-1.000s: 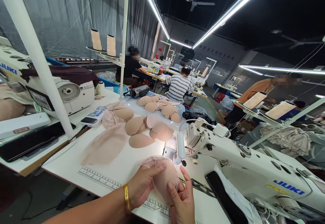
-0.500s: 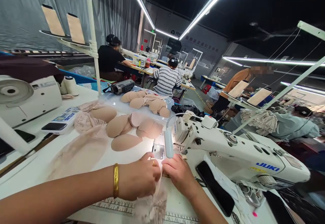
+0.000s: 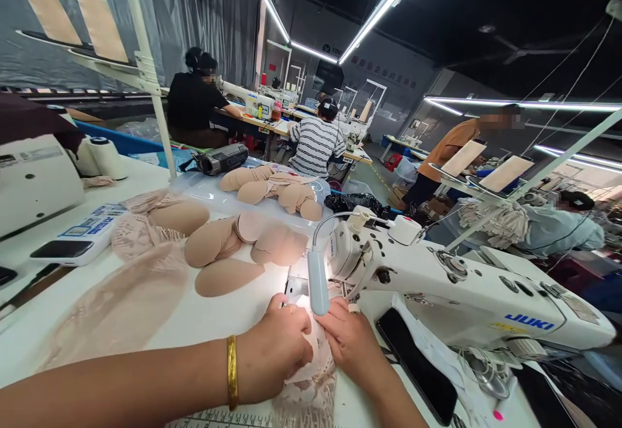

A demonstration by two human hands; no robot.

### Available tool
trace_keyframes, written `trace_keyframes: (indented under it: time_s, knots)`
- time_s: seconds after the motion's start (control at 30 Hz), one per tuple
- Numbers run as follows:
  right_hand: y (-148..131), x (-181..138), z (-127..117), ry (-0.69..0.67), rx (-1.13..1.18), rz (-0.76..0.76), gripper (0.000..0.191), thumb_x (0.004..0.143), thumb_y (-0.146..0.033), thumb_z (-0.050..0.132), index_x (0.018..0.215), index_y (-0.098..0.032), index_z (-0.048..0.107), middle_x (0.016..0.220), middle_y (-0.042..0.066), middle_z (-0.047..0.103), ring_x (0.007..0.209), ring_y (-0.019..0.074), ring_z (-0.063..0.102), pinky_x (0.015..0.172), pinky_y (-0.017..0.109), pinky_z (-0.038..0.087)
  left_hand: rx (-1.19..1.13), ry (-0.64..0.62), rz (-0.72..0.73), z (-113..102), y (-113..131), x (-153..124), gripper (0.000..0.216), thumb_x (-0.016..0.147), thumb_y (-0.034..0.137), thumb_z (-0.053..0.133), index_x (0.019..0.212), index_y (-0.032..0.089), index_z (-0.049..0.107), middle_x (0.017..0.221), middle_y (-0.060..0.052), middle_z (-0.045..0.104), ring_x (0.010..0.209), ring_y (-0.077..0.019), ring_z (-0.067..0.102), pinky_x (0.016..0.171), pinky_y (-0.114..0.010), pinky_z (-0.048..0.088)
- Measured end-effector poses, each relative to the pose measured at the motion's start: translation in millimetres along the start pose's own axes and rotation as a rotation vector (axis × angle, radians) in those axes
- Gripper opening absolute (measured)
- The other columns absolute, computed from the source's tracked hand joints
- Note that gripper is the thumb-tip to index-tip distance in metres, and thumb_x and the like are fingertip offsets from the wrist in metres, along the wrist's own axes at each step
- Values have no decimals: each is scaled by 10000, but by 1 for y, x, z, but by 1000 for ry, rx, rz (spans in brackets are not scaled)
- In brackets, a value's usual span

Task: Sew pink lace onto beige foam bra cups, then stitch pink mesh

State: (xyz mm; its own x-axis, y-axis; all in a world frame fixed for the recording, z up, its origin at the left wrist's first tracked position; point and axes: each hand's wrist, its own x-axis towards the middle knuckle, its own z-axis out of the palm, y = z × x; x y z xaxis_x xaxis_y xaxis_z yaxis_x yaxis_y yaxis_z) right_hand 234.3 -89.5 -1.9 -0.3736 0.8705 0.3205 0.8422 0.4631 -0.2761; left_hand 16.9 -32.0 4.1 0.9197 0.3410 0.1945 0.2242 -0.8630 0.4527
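Observation:
My left hand [image 3: 276, 345], a gold bangle on its wrist, is closed on pale beige lace fabric [image 3: 311, 392] just in front of the sewing machine's needle area. Across from it, my right hand [image 3: 350, 338] presses its fingers together on the fabric's right edge, close under the presser foot area. A small lamp [image 3: 318, 282] lights the spot and hides part of the fingertips and the needle. The white sewing machine [image 3: 461, 292] reaches in from the right. Part of the lace hangs toward me over a ruler strip [image 3: 218, 417].
Beige bra cups [image 3: 228, 277] lie in overlapping groups beyond my left hand. Sheer lace pieces [image 3: 126, 292] spread at the left. A black phone [image 3: 418, 363] rests right of my right hand. Thread cones [image 3: 104, 23] stand on a rack; several people work farther back.
Both hands remain on the fabric near the needle area. More of the lace shows, spread out below my fingers. The view has shifted a little, with the table's left side sliding leftward.

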Motion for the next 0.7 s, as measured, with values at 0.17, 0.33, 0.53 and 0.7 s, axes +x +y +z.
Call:
trace_keyframes:
  time_s: [0.17, 0.33, 0.53, 0.7]
  knots:
    - [4, 1, 0, 19, 0, 58, 383, 891, 3, 453, 995, -256, 715, 1018, 29, 722, 949, 222, 604, 791, 304, 454, 40, -32, -75, 3, 7, 8, 150, 578, 107, 707, 591, 173, 572, 835, -61, 573, 819, -257, 514, 819, -453, 287]
    - [5, 1, -2, 7, 1, 74, 396, 908, -17, 458, 1023, -279, 732, 1039, 24, 736, 930, 218, 623, 822, 307, 471, 15, 21, -65, 9, 5, 9, 149, 567, 119, 716, 575, 166, 575, 952, -106, 606, 905, -302, 532, 828, -469, 294]
    - [7, -1, -1, -4, -4, 95, 404, 935, -30, 449, 1057, -284, 739, 1056, 24, 739, 907, 210, 620, 793, 291, 458, -32, 52, -43, 14, 4, 4, 157, 630, 175, 741, 608, 167, 585, 1049, -123, 629, 900, -289, 535, 806, -455, 298]
    - [7, -2, 0, 43, -57, 92, 364, 918, -35, 492, 1003, -288, 739, 1010, 15, 735, 866, 207, 615, 761, 284, 445, -29, 43, -20, 14, 1, 2, 161, 583, 139, 740, 629, 169, 588, 1092, -109, 624, 890, -281, 555, 819, -442, 309]
